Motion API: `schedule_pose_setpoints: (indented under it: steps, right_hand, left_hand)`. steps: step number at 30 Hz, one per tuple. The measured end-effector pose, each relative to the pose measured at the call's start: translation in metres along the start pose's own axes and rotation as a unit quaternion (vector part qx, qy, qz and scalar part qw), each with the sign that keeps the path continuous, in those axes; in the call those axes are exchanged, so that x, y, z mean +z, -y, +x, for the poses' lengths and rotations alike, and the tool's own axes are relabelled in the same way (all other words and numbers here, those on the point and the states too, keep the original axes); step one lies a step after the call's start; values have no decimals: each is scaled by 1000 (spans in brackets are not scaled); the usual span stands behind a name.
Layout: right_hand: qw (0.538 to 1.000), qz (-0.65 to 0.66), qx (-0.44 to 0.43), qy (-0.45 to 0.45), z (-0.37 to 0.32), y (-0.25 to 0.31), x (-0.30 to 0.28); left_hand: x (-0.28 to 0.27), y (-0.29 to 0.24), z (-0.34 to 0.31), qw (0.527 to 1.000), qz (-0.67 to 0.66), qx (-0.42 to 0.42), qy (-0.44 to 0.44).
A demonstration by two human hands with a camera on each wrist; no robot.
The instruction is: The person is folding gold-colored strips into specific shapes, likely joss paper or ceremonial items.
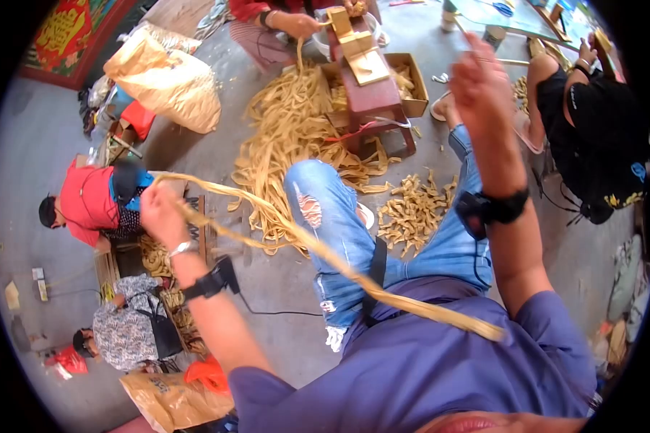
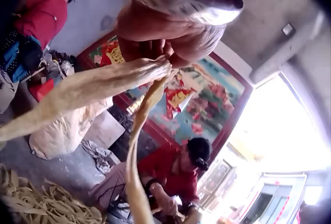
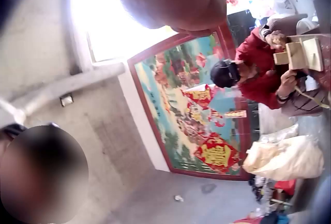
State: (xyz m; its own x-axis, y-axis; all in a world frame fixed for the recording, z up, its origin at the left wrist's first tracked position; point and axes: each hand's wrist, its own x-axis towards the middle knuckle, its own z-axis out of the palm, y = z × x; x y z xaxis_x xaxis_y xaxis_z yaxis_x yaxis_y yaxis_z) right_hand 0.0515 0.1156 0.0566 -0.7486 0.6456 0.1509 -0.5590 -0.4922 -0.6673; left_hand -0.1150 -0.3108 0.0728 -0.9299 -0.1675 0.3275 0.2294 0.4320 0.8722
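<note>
A long, soft-looking tan strip (image 1: 383, 292) is gripped by my left hand (image 1: 165, 216), held out at the left. From its fingers the strip doubles back in a narrow loop, and its blurred far end lies across the front of the purple shirt. In the left wrist view, both lengths of the tan strip (image 2: 98, 87) come out from between the curled fingers and thumb of the left hand (image 2: 173, 35). My right hand (image 1: 480, 90) is raised at upper right, blurred by motion and apart from the strip; I cannot tell whether it holds anything.
A heap of tan strips (image 1: 285, 123) covers the floor ahead, with a pile of short twisted pieces (image 1: 415, 213) between the legs. Beyond, a person in red works at a wooden device (image 1: 357, 54) on a red stool (image 1: 372, 97). Other people sit left and right.
</note>
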Motion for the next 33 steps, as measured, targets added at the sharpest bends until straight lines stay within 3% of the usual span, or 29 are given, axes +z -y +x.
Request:
schedule_pose_setpoints:
  steps: [1, 2, 3, 4, 5, 6, 8, 9, 11, 13, 15, 16, 19, 20, 22, 24, 25, 26, 27, 28, 29, 30, 31, 33]
  right_hand:
    - [996, -73, 18, -43, -4, -14, 12]
    - [990, -138, 27, 24, -6, -32, 4]
    - [966, -244, 81, -6, -22, -49, 15]
    - [941, -260, 177, 125, -40, -62, 11]
    - [897, -332, 168, 239, -64, -79, 16]
    - [860, -291, 291, 302, -85, -94, 20]
    - [831, 35, 479, 279, -119, -125, 50]
    - [827, 150, 481, 250, -114, -130, 59]
    - [875, 243, 356, 219, -73, -110, 64]
    - [895, 304, 262, 193, -41, -82, 62]
    - [892, 356, 239, 146, -28, -42, 66]
    - [905, 320, 231, 160, -15, -40, 49]
    - [929, 244, 160, 228, 49, -22, -52]
    - [927, 239, 142, 252, 78, -9, -94]
    - [955, 123, 110, 248, 93, 5, -113]
    - [970, -158, 25, 184, 60, -4, -61]
    - [944, -294, -19, 148, 46, -10, -35]
    - [948, -296, -16, 113, 33, -32, -32]
    - [951, -298, -13, 78, 21, -53, -28]
    - [904, -409, -34, 121, 6, -75, -29]
    - [803, -547, -68, 225, -18, -95, -33]
    - [690, -640, -104, 322, -42, -110, -37]
    - [642, -661, -89, 379, -60, -117, -36]
    - [671, -630, -12, 392, -80, -115, -35]
  left_hand:
    - [25, -3, -2, 994, -88, -15, 57]
    - [45, -7, -1, 985, -138, -9, 103]
    - [59, -31, -10, 980, -148, -12, 133]
    - [63, -43, -14, 975, -147, 13, 165]
    - [66, -52, -19, 969, -147, 39, 195]
    - [67, -70, -33, 967, -139, 53, 206]
    - [65, -105, -64, 953, -110, 104, 264]
    - [58, -115, -79, 939, -82, 134, 306]
    - [53, -110, -88, 870, -5, 333, 364]
    - [35, -103, -90, 878, 108, 291, 364]
    - [27, -71, -75, 903, 127, 276, 303]
    - [29, -55, -66, 914, 132, 267, 276]
    - [47, -18, -36, 910, 197, 326, 166]
    - [54, -5, -25, 921, 194, 291, 172]
    - [72, 17, -11, 938, 186, 224, 189]
    - [108, 30, -26, 841, 295, 428, 152]
    - [123, -1, -48, 782, 293, 524, 167]
    - [147, -26, -73, 872, 154, 371, 279]
    - [174, -25, -100, 890, 6, 408, 204]
    - [177, -41, -124, 917, -151, 251, 269]
    - [178, -59, -142, 894, -301, 84, 320]
    - [180, -63, -153, 894, -341, 52, 284]
    - [183, -64, -162, 891, -382, 17, 247]
    - [187, -53, -174, 882, -410, -46, 229]
